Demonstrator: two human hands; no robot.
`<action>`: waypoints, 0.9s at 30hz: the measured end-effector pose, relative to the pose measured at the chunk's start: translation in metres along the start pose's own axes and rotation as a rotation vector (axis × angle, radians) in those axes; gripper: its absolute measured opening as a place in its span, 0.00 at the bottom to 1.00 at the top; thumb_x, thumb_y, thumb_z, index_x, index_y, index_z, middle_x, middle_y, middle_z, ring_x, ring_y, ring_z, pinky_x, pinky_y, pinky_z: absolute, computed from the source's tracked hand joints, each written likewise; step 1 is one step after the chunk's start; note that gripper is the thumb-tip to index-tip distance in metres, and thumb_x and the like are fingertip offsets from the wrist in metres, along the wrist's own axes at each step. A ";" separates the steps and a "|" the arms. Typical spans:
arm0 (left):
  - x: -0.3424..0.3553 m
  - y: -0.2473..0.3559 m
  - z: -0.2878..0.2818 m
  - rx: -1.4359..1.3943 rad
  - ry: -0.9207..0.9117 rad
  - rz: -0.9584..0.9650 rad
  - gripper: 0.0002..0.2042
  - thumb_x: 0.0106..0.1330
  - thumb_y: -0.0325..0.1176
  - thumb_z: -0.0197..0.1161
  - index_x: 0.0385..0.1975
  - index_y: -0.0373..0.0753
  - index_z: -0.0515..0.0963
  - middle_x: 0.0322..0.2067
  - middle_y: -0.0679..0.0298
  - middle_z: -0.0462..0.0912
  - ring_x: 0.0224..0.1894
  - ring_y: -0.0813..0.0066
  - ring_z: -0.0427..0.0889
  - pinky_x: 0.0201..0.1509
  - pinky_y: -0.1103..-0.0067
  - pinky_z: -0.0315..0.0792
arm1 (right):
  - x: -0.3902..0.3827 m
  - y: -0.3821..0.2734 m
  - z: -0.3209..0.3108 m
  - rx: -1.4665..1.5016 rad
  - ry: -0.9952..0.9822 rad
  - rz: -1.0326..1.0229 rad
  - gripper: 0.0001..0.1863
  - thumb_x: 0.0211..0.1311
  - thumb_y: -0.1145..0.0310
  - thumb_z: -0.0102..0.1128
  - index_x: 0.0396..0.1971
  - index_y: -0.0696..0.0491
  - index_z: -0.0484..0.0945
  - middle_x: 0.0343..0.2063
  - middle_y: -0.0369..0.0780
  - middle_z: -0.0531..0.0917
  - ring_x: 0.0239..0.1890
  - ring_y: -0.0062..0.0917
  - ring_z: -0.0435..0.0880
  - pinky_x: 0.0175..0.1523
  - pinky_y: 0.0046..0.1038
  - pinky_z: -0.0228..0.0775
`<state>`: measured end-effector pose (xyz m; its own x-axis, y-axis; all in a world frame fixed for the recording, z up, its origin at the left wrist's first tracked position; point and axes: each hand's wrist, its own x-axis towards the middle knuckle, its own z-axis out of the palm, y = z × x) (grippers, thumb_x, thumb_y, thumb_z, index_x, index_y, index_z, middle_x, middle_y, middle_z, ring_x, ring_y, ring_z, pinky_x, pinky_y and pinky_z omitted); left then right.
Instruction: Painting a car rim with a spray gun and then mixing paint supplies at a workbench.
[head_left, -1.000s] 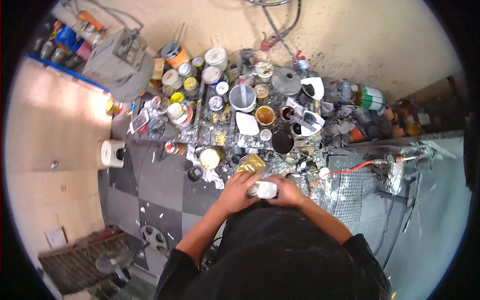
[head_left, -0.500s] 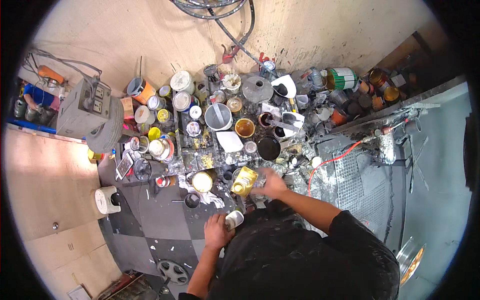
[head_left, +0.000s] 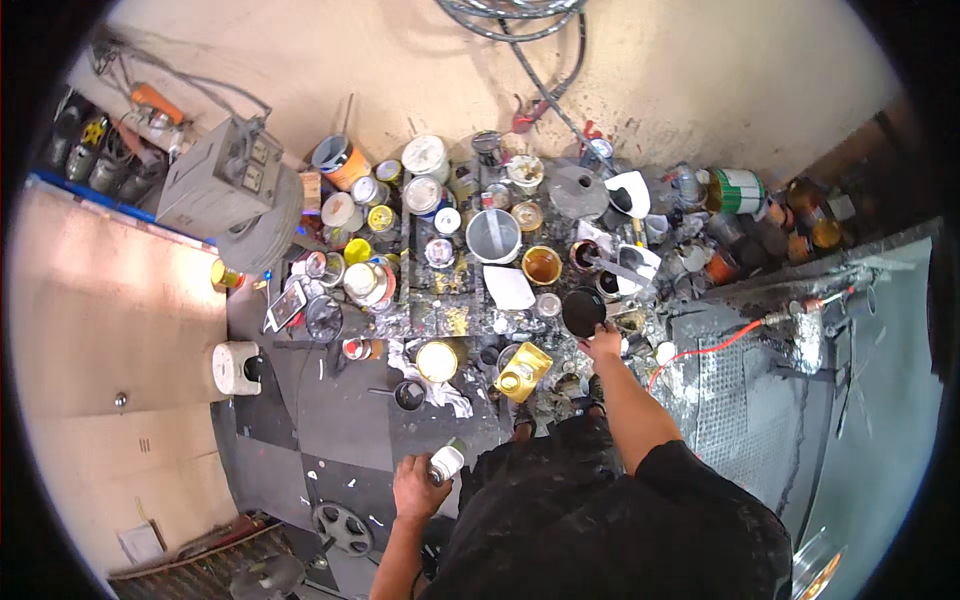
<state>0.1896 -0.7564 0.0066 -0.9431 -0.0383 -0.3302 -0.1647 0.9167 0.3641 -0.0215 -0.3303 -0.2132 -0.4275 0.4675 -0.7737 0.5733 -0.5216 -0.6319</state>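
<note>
My left hand (head_left: 418, 487) is closed around a small white container with a green end (head_left: 447, 461), held tilted beside my body. With my right arm stretched forward, my right hand (head_left: 603, 343) grips the near rim of a round black container (head_left: 583, 312) at the bench's front edge. Its inside looks dark, and I cannot tell what it contains. A gold rectangular can (head_left: 525, 370) with a round cap is between my two hands. Beyond the black container are a can of amber liquid (head_left: 541, 265) and a dark-stained cup with a flat stick (head_left: 622, 268).
Paint cans, tubs and a grey bucket (head_left: 493, 236) crowd the bench. An open pale-yellow can (head_left: 437, 361) and a black handled pot (head_left: 409, 394) sit nearer me. A red hose (head_left: 706, 345) runs at right; a white stool (head_left: 236, 368) stands at left.
My right hand has moved forward from beside the gold can to the black container's rim. My left hand still holds the white container. The whole view has shifted.
</note>
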 end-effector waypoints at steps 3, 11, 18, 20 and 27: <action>-0.006 0.003 0.002 -0.023 -0.006 -0.047 0.27 0.47 0.38 0.77 0.51 0.43 0.81 0.45 0.56 0.81 0.51 0.51 0.80 0.54 0.59 0.77 | 0.007 0.001 -0.006 0.037 -0.064 -0.047 0.23 0.77 0.74 0.51 0.68 0.59 0.66 0.52 0.54 0.80 0.35 0.45 0.90 0.36 0.43 0.91; -0.018 0.008 0.011 -0.038 -0.098 -0.023 0.25 0.51 0.39 0.76 0.51 0.44 0.81 0.46 0.56 0.81 0.52 0.52 0.81 0.55 0.59 0.77 | 0.004 0.004 -0.004 -0.332 -0.030 -0.304 0.23 0.72 0.79 0.47 0.66 0.65 0.69 0.48 0.54 0.83 0.32 0.45 0.91 0.30 0.39 0.89; -0.024 0.009 0.017 -0.068 -0.101 -0.048 0.28 0.49 0.38 0.78 0.52 0.44 0.80 0.46 0.56 0.80 0.53 0.51 0.81 0.55 0.59 0.78 | 0.001 0.008 0.001 -0.339 0.085 -0.337 0.20 0.70 0.78 0.50 0.59 0.68 0.75 0.40 0.53 0.86 0.28 0.41 0.91 0.29 0.37 0.88; -0.023 0.009 0.017 -0.081 -0.093 -0.066 0.28 0.48 0.37 0.78 0.52 0.44 0.80 0.46 0.56 0.80 0.53 0.51 0.81 0.55 0.59 0.78 | 0.011 0.016 0.000 -0.333 0.099 -0.331 0.20 0.69 0.78 0.53 0.59 0.67 0.75 0.40 0.53 0.86 0.28 0.41 0.91 0.29 0.35 0.88; -0.009 0.010 0.014 -0.086 -0.092 -0.080 0.27 0.48 0.37 0.77 0.51 0.43 0.80 0.47 0.56 0.81 0.54 0.51 0.80 0.57 0.60 0.77 | 0.036 0.044 -0.010 -0.355 0.139 -0.392 0.17 0.69 0.79 0.51 0.55 0.67 0.77 0.36 0.56 0.85 0.28 0.44 0.91 0.28 0.38 0.87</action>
<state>0.2003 -0.7414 0.0011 -0.8963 -0.0692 -0.4381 -0.2658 0.8746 0.4055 -0.0051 -0.3294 -0.2680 -0.5741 0.6808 -0.4549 0.6003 -0.0278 -0.7993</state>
